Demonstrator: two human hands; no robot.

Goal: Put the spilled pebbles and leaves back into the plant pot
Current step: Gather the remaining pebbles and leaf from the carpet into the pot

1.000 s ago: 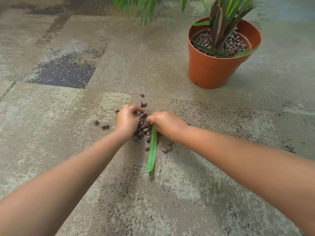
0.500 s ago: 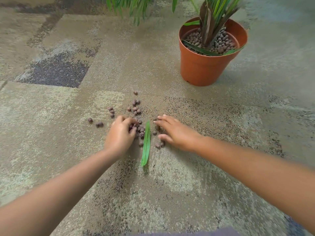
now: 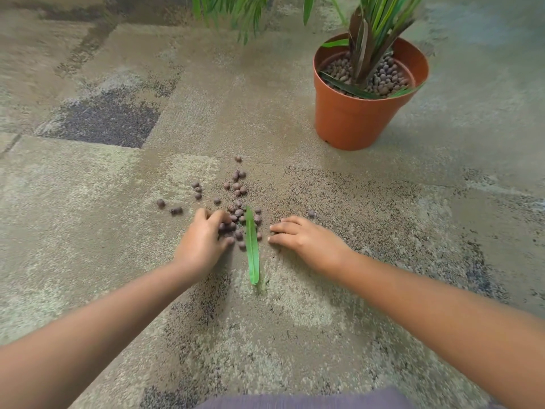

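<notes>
Several brown pebbles point(image 3: 237, 187) lie scattered on the carpet, with a long green leaf point(image 3: 252, 249) lying lengthwise among them. My left hand point(image 3: 203, 240) rests on the floor left of the leaf, fingers curled around a few pebbles point(image 3: 226, 227). My right hand point(image 3: 300, 237) lies flat on the carpet right of the leaf, fingers stretched toward it and holding nothing. The terracotta plant pot point(image 3: 354, 122) stands at the far right, filled with pebbles and holding a green plant.
Patterned beige and dark carpet point(image 3: 103, 119) covers the floor. Fronds of a second plant point(image 3: 236, 10) hang in at the top centre. A single pebble point(image 3: 311, 214) lies just beyond my right hand. Purple fabric point(image 3: 295, 401) shows at the bottom edge.
Both hands have drawn back toward me and apart. My right hand has spread flat and the leaf now lies free between the hands. More pebbles show beyond the hands.
</notes>
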